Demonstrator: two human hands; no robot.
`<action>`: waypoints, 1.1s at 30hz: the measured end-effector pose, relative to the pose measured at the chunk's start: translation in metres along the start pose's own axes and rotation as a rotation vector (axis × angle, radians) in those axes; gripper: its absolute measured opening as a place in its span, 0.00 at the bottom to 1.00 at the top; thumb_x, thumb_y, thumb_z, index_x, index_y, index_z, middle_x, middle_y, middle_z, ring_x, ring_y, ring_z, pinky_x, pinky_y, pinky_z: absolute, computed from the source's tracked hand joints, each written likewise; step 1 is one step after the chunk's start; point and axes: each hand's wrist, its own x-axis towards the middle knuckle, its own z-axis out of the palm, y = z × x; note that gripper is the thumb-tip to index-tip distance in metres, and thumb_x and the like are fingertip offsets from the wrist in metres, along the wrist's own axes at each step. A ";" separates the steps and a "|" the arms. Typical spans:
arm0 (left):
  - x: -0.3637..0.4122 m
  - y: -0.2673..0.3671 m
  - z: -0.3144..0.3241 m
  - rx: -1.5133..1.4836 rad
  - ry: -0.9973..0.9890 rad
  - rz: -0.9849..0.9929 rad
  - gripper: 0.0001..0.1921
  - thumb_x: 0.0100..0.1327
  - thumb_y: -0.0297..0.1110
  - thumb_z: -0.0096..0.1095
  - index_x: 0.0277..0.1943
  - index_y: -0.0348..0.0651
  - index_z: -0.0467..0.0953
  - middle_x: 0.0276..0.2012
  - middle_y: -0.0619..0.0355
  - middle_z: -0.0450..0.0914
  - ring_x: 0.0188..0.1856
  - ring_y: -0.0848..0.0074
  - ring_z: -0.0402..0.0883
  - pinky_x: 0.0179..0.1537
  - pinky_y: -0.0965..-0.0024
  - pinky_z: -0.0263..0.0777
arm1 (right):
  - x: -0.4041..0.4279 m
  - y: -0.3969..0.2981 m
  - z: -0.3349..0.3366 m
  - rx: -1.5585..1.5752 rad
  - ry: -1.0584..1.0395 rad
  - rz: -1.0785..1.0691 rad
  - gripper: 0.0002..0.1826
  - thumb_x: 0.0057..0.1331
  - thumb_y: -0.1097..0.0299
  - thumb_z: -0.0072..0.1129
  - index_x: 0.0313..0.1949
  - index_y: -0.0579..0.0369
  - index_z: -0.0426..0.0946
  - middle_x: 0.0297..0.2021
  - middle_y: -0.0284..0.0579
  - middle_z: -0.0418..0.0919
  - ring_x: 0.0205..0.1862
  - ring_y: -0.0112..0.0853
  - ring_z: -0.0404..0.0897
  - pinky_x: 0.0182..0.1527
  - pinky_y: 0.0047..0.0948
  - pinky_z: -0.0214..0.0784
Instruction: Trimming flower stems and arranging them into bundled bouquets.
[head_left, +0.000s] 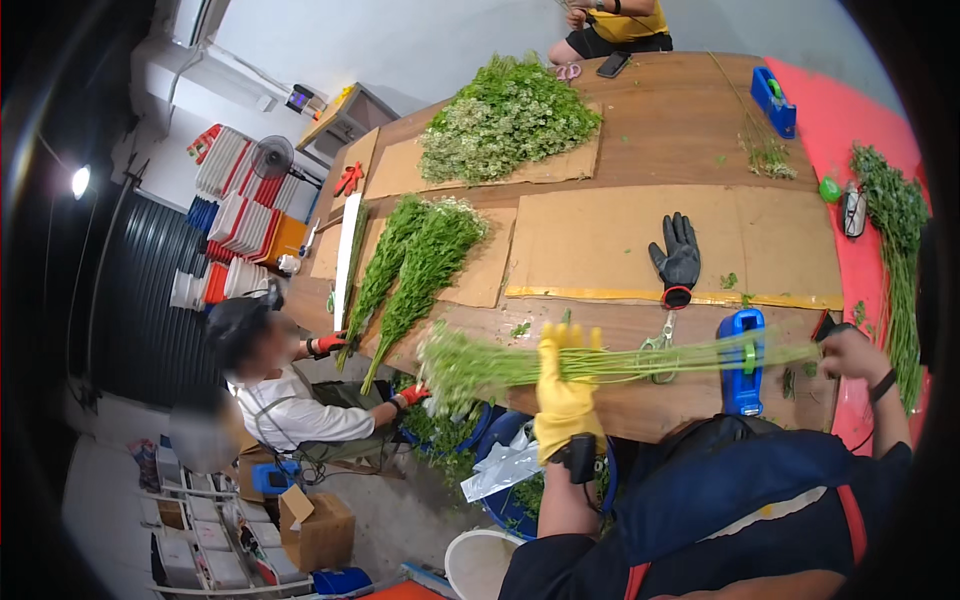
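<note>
My left hand (568, 401), in a yellow glove, is shut around a bunch of long green stems (622, 363) with small pale flowers. The flower heads (461, 364) fan out to its left, blurred by motion. At the far right, my bare right hand (855, 356) is curled at the cut ends of the stems; blur hides whether it grips them. Beneath the stems are a blue tape dispenser (739, 397) with green tape and a pair of scissors (660, 343). A black-coated work glove (679, 259) lies on a cardboard sheet (585, 240) beyond.
A flower heap (510, 124) and two leafy bunches (424, 262) lie across the wooden table (660, 142). A second tape dispenser (773, 103) stands far right, near greenery (892, 217) on red sheeting. A red-gloved co-worker (300, 397) sits left, another person (622, 26) opposite. Blue tubs (510, 502) stand below.
</note>
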 end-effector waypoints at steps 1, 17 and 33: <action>0.001 0.011 -0.001 -0.001 0.015 0.077 0.17 0.71 0.38 0.59 0.60 0.50 0.75 0.58 0.60 0.77 0.61 0.68 0.74 0.63 0.41 0.70 | -0.001 -0.012 -0.027 0.037 -0.012 0.213 0.16 0.60 0.60 0.63 0.32 0.66 0.79 0.24 0.56 0.79 0.27 0.42 0.82 0.33 0.39 0.73; 0.003 -0.023 0.059 0.181 -0.019 0.448 0.22 0.74 0.38 0.53 0.68 0.50 0.66 0.51 0.60 0.79 0.54 0.70 0.77 0.68 0.42 0.64 | 0.336 0.098 -0.143 0.060 0.718 0.266 0.20 0.64 0.52 0.58 0.50 0.46 0.83 0.60 0.56 0.73 0.63 0.51 0.69 0.64 0.52 0.62; 0.011 -0.026 0.065 0.387 -0.112 0.518 0.29 0.72 0.48 0.56 0.72 0.54 0.59 0.70 0.55 0.62 0.70 0.67 0.61 0.71 0.54 0.63 | 0.206 -0.083 -0.241 1.044 0.410 -0.540 0.18 0.65 0.61 0.62 0.47 0.63 0.82 0.41 0.38 0.83 0.43 0.24 0.78 0.45 0.28 0.71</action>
